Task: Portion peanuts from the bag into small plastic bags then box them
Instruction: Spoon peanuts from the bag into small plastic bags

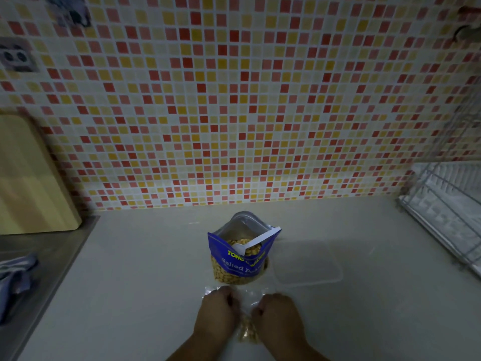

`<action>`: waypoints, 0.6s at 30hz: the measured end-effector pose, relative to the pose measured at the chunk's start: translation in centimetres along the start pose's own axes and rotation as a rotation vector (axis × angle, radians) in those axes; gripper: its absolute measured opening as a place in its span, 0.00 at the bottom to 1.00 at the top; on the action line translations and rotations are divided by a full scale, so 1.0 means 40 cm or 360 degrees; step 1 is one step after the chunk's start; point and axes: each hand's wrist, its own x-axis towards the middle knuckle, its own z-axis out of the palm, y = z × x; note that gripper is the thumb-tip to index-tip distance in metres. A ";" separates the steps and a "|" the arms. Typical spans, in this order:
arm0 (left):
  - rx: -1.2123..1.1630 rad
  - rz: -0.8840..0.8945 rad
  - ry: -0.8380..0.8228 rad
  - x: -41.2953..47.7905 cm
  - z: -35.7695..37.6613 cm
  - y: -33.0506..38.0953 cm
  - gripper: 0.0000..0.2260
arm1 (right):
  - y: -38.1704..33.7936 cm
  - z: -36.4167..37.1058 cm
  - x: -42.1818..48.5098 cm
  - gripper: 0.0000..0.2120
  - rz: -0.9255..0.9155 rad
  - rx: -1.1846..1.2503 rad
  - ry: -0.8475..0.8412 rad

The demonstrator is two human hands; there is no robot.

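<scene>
Closest to me, both hands sit low over the pale counter (143, 282), side by side with a narrow gap between them. The left hand (214, 312) and the right hand (278, 316) each have their fingers curled in, pinching the top edge of a small plastic bag (247, 298) that lies flat between them. A little heap of peanuts (247, 334) shows through the clear film in the gap between the wrists.

Just beyond the knuckles stands the blue peanut bag (239, 259), upright and open at the top, with a white spoon (251, 243) resting in the nuts, its handle leaning out toward the right. Beside it, ahead and to the right of the right hand, lies a clear plastic box (309, 267).

Well off to the left of the left hand a blue cloth (15, 274) lies crumpled on a steel surface (52, 251), and a wooden cutting board (31, 178) leans behind it. Far right is a wire dish rack (447, 204). Behind everything rises the tiled wall (247, 100) in red, orange and white, with a socket (15, 57) high on the left.
</scene>
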 end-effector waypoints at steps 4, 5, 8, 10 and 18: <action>0.0019 0.0014 -0.0021 0.008 0.005 -0.012 0.04 | 0.003 0.018 -0.001 0.14 -0.0010 -0.0078 0.0118; 0.0014 0.0030 0.0005 0.010 0.002 -0.014 0.04 | 0.003 0.016 -0.003 0.14 -0.0005 -0.0064 0.0111; -0.0059 -0.0041 0.0166 0.014 -0.019 -0.019 0.01 | 0.010 0.024 0.000 0.12 0.0025 -0.0041 0.0070; -0.0160 -0.0131 0.0300 0.021 -0.034 -0.039 0.05 | 0.009 0.025 -0.001 0.11 0.0024 -0.0060 0.0120; 0.0163 -0.0311 0.0118 0.034 -0.042 -0.106 0.18 | 0.012 0.016 0.004 0.13 0.0056 -0.0063 0.0063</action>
